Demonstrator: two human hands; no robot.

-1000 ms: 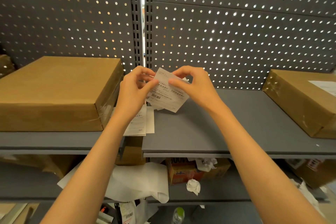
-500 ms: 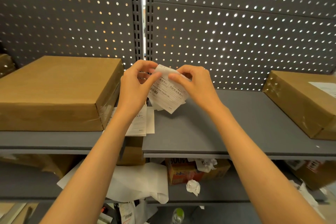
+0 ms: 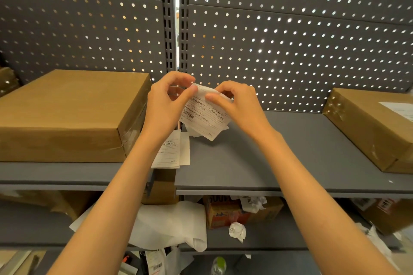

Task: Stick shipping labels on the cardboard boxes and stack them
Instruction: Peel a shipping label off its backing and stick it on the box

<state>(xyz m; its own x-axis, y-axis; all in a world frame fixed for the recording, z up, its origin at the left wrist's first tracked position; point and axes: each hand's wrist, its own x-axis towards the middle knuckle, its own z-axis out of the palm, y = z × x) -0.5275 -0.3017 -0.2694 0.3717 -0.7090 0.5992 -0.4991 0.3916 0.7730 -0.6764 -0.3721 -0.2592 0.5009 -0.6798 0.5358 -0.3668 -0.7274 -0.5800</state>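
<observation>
A white shipping label (image 3: 204,116) with a barcode hangs above the grey shelf (image 3: 257,163), bent at its top edge. My left hand (image 3: 166,106) pinches its upper left corner and my right hand (image 3: 238,105) pinches its upper edge. A large plain cardboard box (image 3: 67,114) lies flat on the shelf to the left. Another cardboard box (image 3: 375,127), with a white label on its top, lies at the right edge. A small pile of further labels (image 3: 173,152) rests on the shelf beside the left box.
A perforated metal back panel (image 3: 290,40) closes the shelf behind. The lower shelf holds crumpled paper (image 3: 238,231), white wrapping sheets (image 3: 174,225), a printed carton (image 3: 223,212) and more brown boxes (image 3: 388,214). A bottle top (image 3: 220,263) shows at the bottom.
Both hands have lifted slightly and tilted the label more upright. Its top edge now curls over between my fingertips.
</observation>
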